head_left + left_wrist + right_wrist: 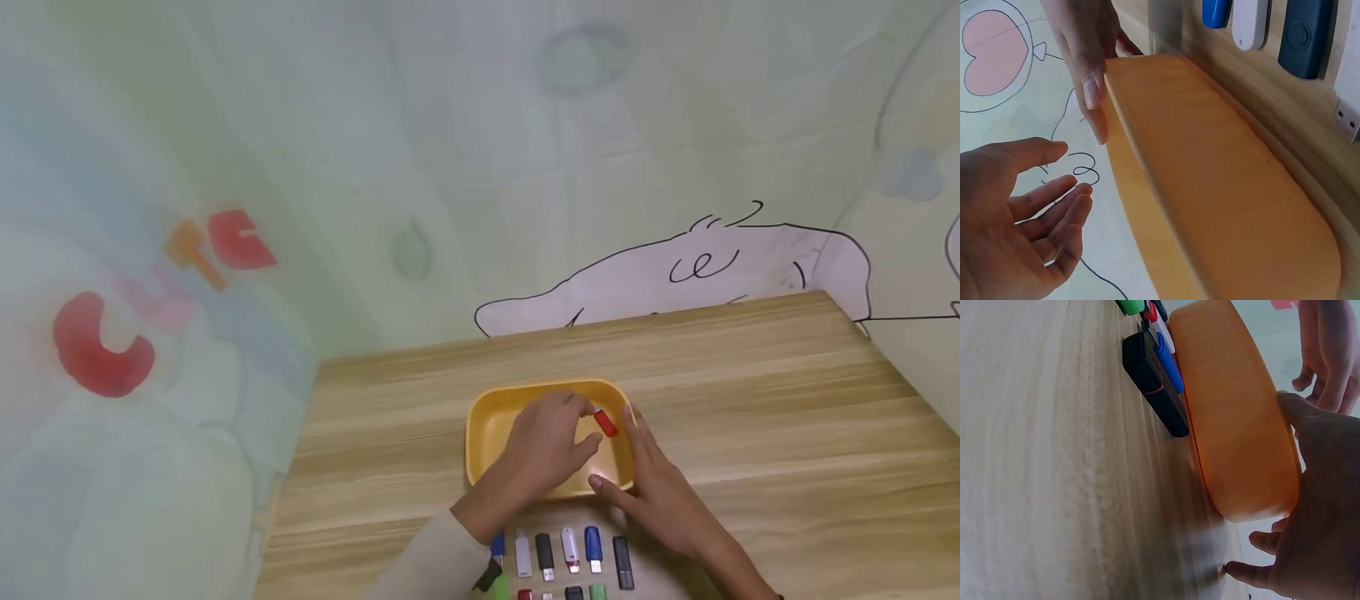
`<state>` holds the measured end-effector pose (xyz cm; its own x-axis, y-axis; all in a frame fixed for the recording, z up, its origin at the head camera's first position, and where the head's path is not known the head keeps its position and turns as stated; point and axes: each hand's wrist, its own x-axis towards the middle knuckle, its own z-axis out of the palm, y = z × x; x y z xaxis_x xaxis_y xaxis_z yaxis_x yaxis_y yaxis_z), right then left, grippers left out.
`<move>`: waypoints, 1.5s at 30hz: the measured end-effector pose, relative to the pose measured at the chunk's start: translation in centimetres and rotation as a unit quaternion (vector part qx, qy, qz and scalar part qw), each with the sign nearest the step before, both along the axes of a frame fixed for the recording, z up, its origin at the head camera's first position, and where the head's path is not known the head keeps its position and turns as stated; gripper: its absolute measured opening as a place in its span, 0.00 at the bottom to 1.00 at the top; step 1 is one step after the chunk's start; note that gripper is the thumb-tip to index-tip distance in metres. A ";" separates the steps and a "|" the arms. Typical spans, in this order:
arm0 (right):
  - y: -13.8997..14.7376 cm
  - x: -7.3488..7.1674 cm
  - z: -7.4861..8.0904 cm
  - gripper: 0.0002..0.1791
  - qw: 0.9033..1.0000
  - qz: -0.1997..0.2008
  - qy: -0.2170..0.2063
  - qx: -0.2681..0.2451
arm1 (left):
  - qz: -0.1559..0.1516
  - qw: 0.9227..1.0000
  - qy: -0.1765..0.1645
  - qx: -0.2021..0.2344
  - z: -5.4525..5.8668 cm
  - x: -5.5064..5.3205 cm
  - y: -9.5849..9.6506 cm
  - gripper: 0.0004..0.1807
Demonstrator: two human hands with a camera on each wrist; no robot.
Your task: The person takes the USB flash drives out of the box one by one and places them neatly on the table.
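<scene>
A shallow yellow plastic bin point(480, 408) stands on the wooden table, with one red USB stick point(605, 422) lying inside at its right end. My left hand point(551, 437) hovers over the bin, its fingertips beside the red stick. In the left wrist view that left hand point(1029, 219) has loosely bent fingers and nothing between them. My right hand point(663, 492) holds the bin's near right corner. Its thumb lies at the front rim and its fingers lie along the right side, as the right wrist view shows of this hand point(1325, 494).
In front of the bin USB sticks lie in rows, among them a blue one point(593, 546), a white one point(570, 548) and a black one point(624, 562). Further sticks are cut off by the lower frame edge. A printed cloth point(450, 167) hangs behind the table point(750, 400).
</scene>
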<state>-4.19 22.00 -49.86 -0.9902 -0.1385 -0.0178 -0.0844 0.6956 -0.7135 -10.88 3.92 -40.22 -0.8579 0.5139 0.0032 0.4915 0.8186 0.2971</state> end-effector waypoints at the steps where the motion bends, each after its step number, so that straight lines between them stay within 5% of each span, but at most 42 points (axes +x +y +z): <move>1: 0.0 0.0 0.0 0.62 1.000 0.000 0.000 0.000 | -0.001 1.000 -0.003 -0.002 0.0 -0.2 0.1 0.18; 17: 0.0 0.0 -0.3 0.61 1.000 0.003 0.007 0.006 | 0.000 0.998 -0.034 -0.059 -1.5 -3.6 1.8 0.25; 33: -0.1 0.0 -0.1 0.61 1.000 0.004 0.002 0.003 | -0.007 0.991 -0.064 -0.115 -3.5 -4.7 3.2 0.23; 45: -0.1 0.0 0.0 0.61 1.000 0.002 0.006 0.000 | -0.023 0.989 -0.035 -0.141 -4.6 -4.6 3.6 0.18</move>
<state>-4.15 21.88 -49.82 -0.9898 -0.1424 -0.0053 -0.0963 0.6954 -0.7122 -15.50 7.56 -44.82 -0.8265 0.5242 -0.2052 0.5164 0.8511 0.0944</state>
